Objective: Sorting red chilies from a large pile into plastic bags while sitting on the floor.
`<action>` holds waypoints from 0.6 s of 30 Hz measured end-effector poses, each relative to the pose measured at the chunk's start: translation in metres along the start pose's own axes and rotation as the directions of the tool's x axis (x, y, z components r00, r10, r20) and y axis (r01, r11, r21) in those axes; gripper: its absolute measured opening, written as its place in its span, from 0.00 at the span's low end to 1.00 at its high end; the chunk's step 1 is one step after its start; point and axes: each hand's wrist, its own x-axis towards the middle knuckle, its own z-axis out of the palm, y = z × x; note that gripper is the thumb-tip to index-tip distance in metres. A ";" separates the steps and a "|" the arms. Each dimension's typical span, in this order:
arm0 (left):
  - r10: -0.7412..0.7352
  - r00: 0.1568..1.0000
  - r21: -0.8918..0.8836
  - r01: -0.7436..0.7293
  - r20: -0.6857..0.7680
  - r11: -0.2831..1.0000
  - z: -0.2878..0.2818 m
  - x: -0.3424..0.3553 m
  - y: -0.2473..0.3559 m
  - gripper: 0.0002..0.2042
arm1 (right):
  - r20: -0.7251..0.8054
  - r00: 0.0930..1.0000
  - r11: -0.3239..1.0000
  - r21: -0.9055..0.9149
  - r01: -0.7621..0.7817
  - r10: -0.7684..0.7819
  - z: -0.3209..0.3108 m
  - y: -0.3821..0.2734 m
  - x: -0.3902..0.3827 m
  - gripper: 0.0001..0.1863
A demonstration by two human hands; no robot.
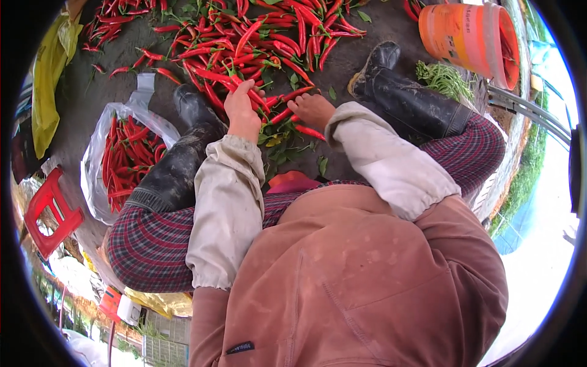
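Top (379, 263) rust-brown, faintly blotched, stitched seams (343, 311), small dark tag (240, 348) on left side. Oversleeves (223, 208) off-white, loose, gathered at both ends, grubby. Trousers (150, 260) dark plaid, red and pale lines. Boots (413, 101) black, ribbed tops, mud-smeared. Left hand (242, 113), right hand (313, 111) both bare.

Dark ground (391, 24) | red chillies (244, 40), heaped | green leaves (281, 148), scattered | green stalks (443, 81), piled | plastic bag (93, 165)
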 end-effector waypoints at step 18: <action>-0.053 0.942 0.125 0.012 0.331 0.992 0.022 -0.030 0.012 0.13 | 0.378 0.923 -0.539 0.793 -0.286 0.067 -0.138 0.056 -0.030 0.27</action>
